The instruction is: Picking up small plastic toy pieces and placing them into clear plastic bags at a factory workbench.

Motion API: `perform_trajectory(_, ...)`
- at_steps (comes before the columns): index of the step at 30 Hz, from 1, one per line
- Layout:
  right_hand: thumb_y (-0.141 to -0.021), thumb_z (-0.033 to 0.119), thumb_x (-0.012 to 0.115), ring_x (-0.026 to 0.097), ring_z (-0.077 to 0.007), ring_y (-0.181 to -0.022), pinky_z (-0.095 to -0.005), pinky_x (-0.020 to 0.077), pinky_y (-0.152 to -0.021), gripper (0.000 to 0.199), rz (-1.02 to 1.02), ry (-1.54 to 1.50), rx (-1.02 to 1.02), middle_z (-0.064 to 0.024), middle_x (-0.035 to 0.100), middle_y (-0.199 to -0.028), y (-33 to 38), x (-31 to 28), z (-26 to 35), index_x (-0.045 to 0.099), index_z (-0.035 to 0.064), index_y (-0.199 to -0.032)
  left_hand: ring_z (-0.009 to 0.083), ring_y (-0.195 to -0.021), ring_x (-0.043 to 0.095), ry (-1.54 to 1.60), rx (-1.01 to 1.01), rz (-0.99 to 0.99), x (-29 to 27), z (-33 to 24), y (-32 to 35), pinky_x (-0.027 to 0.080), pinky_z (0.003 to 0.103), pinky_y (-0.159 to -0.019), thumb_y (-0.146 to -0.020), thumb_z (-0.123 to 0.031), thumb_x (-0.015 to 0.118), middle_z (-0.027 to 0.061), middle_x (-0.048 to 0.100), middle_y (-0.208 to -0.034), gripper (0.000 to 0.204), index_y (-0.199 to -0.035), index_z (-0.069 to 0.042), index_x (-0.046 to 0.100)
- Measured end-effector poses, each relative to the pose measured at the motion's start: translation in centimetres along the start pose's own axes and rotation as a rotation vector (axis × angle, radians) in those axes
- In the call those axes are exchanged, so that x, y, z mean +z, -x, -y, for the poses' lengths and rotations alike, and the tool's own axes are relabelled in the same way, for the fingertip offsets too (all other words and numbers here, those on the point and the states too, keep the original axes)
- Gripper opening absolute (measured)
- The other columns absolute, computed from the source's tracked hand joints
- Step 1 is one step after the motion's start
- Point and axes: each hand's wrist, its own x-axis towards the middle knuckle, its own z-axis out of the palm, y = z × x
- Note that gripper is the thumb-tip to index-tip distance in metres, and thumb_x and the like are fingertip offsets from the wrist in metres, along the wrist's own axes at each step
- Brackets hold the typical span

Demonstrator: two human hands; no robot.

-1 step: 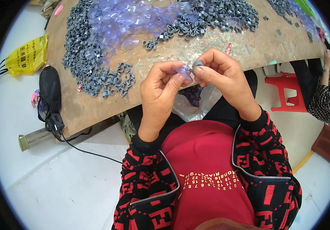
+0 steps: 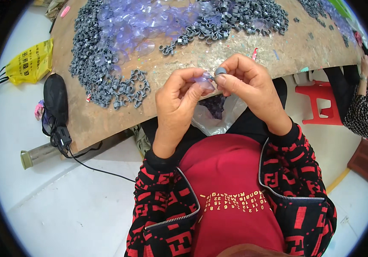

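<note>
Translucent violet plastic suction cup [image 2: 204, 82] sits pinched in the left hand [image 2: 176, 97], close to the rounded grey plastic clip [image 2: 220, 70] that the right hand [image 2: 251, 88] pinches. Uneven finger pressure could make either slip free.

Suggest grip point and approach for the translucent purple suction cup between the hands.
Probably pinch the suction cup by its flared side, from the left, as the left hand does; its narrow end faces the gray clip in the right hand.
</note>
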Motion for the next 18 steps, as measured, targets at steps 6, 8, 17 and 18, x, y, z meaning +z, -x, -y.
perform_trajectory(6,-0.086,0.010,0.064,0.056,-0.0088,-0.071,-0.0230,0.0432,-0.064,0.011,-0.020,0.386,-0.250,-0.0021,0.061,-0.079,0.0,0.1,0.7,0.059,0.0012,-0.089,0.0162,-0.081,0.066,-0.314,0.127,0.038,-0.9,0.0,-0.2,0.055,0.026,-0.072,-0.092,-0.006,0.060,0.0095,0.066,-0.094,0.018,-0.105,0.006,0.061)
perform_trajectory(8,-0.086,0.010,0.063,0.056,-0.0103,-0.070,-0.0243,0.0427,-0.063,0.010,-0.017,0.492,-0.299,-0.0030,0.060,-0.077,0.0,-0.1,0.5,0.059,0.0015,-0.089,0.0161,-0.077,0.067,-0.361,0.188,0.006,-0.8,0.2,-0.1,0.054,0.026,-0.068,-0.088,-0.004,0.062,0.0105,0.067,-0.090,0.015,-0.102,0.003,0.063)
perform_trajectory(17,-0.092,0.023,0.055,0.051,-0.0161,-0.065,-0.0306,0.0389,-0.059,0.022,0.219,0.671,-0.272,-0.0067,0.053,-0.069,-1.2,-1.7,2.0,0.055,0.0018,-0.088,0.0184,-0.069,0.066,-0.441,0.209,0.016,-0.9,-0.3,0.0,0.050,0.028,-0.060,-0.083,-0.002,0.066,0.0119,0.067,-0.082,0.012,-0.095,-0.001,0.066)
perform_trajectory(18,-0.093,0.025,0.054,0.050,-0.0171,-0.064,-0.0310,0.0389,-0.059,0.024,0.281,0.590,-0.165,-0.0073,0.051,-0.068,-1.3,-1.8,2.2,0.054,0.0017,-0.088,0.0192,-0.069,0.066,-0.405,0.152,0.021,-0.9,-0.4,0.0,0.050,0.028,-0.060,-0.083,-0.002,0.066,0.0119,0.066,-0.081,0.012,-0.095,-0.001,0.065)
